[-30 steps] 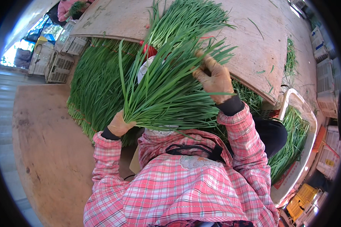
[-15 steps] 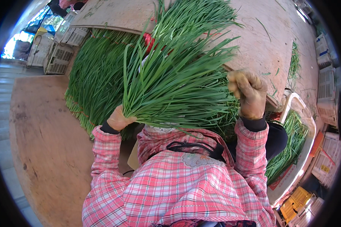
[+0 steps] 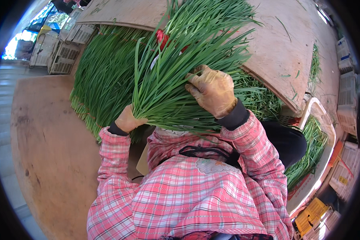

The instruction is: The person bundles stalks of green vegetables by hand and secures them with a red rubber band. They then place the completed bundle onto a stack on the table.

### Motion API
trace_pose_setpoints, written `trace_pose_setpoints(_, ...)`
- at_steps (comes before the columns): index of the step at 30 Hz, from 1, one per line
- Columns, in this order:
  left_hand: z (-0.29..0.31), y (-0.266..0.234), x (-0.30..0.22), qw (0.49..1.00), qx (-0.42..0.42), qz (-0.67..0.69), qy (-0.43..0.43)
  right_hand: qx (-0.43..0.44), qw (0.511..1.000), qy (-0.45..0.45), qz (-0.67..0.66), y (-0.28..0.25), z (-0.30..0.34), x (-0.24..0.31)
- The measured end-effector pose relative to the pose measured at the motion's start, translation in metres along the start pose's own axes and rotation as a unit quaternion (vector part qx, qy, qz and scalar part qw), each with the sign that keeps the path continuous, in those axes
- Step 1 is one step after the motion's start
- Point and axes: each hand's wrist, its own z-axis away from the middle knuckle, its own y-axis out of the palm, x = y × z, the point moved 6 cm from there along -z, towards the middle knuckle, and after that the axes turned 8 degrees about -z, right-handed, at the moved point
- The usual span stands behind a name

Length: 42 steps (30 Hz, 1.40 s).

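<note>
Left hand point(image 3: 126, 119): It is clamped on the thick end of the bunch point(image 3: 176, 94), just left of the middle of the frame. A grip there likely holds all the leaves together and lets the tips spread out.
Right hand point(image 3: 215, 91): It is over the bunch, near the middle of the frame, with its fingers curled in. I cannot tell if it pinches any leaves. Being away from the thick end probably lets it get at leaves that are spread apart.
Bunch: Long, thin and green, it fans from the left hand toward the upper right of the frame.
Left pile point(image 3: 108, 74): It lies at the upper left, leaves side by side, perhaps so they stay neat.
Top pile point(image 3: 212, 18): It lies on the table point(image 3: 276, 44) at the top, likely to be in easy reach.
Basket point(image 3: 331, 134): It is white, at the right, with loose greens point(image 3: 308, 158) inside. Its sides seem to stop them from spilling.
</note>
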Motion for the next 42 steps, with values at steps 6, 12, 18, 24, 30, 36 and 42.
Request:
trace_pose_setpoints(6, 0.004, 0.001, -0.005, 1.000, -0.003, -0.020, 0.006, -0.015, 0.997, 0.006, -0.072, 0.005, 0.004, 0.007)
trace_pose_setpoints(12, 0.010, 0.006, -0.006, 0.999, -0.034, -0.033, 0.025, -0.137, 0.947, 0.137, -0.257, -0.048, 0.062, -0.035)
trace_pose_setpoints(18, 0.009, 0.010, -0.016, 0.996, -0.024, -0.067, 0.044, -0.172, 0.969, 0.174, -0.027, -0.115, 0.109, -0.075)
trace_pose_setpoints(24, 0.010, 0.018, -0.030, 0.994, -0.034, -0.061, 0.081, -0.182, 0.982, -0.040, 0.012, -0.104, 0.042, -0.001)
trace_pose_setpoints(30, 0.014, 0.020, -0.035, 0.985, -0.073, -0.125, 0.093, 0.049, 0.994, 0.058, -0.078, -0.024, 0.069, -0.008)
trace_pose_setpoints(36, 0.017, 0.025, -0.060, 0.911, -0.141, -0.361, 0.140, -0.309, 0.879, 0.215, -0.293, -0.085, 0.121, -0.076)
trace_pose_setpoints(42, 0.024, 0.037, -0.087, 0.852, -0.153, -0.482, 0.137, -0.275, 0.934, 0.074, -0.213, -0.130, 0.068, -0.034)
